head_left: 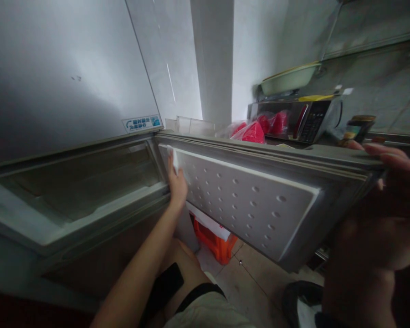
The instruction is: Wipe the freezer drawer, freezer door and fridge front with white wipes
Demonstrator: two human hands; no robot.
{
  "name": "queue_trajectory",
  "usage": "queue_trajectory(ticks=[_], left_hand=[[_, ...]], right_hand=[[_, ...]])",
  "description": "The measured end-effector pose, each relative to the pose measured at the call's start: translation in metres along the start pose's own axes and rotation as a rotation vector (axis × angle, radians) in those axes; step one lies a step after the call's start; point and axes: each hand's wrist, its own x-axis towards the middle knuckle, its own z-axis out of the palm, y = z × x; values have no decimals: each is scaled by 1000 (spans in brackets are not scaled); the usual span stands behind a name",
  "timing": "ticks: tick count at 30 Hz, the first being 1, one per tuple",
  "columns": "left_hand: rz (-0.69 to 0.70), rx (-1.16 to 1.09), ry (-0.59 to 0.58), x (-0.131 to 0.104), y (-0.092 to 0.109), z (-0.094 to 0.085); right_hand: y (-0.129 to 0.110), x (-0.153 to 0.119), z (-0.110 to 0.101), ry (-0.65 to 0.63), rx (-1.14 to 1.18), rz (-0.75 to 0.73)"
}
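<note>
A fridge door [239, 196] with a dimpled inner panel stands swung out from a grey refrigerator [61, 82]. Near the hinge side, my left hand [177, 182] presses something white and thin, perhaps a cloth or tissue, against the panel's edge. My right hand [399, 168] is wrapped over the door's top outer corner at the right; its lower part is dark and blurred. To the left, the open compartment [89, 182] shows a translucent drawer front inside.
Behind the door are red items in plastic [254, 133], a microwave [294, 120] with a pale basin [290, 79] on top, and a jar [360, 127]. An orange stool [222, 248] and a black bin [302, 291] stand on the tiled floor [249, 282].
</note>
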Motion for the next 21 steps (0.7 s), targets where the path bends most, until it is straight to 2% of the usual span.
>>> queue_trajectory(ticks=[1,3,6,7,9,10,12,16,18,21], left_hand=[[19,1,12,-24,18,8],[161,63,-19,-76,57,20],[413,266,-248,-143,109,29],[539,356,-363,-159,120,29],[720,461,-481,-179,133,30],[776,469,-489,-184,135,31],[823,415,-418,-184,131,34],[863,278,-274,-167,104,40],[817,230,-255,-152,86,40],[619,116,-229,-123,55,33]], right_hand=[[0,-1,0,-8,2,-5],[-2,-2,1,-1,-5,4],[-6,-3,6,43,-12,35],[-7,-3,8,51,-10,36],[-10,-3,12,50,-17,44],[-12,-3,13,47,-23,51],[-13,-3,14,41,-27,73],[-9,-2,8,29,-10,70],[-4,0,3,18,-56,29],[4,5,-2,28,-115,-122]])
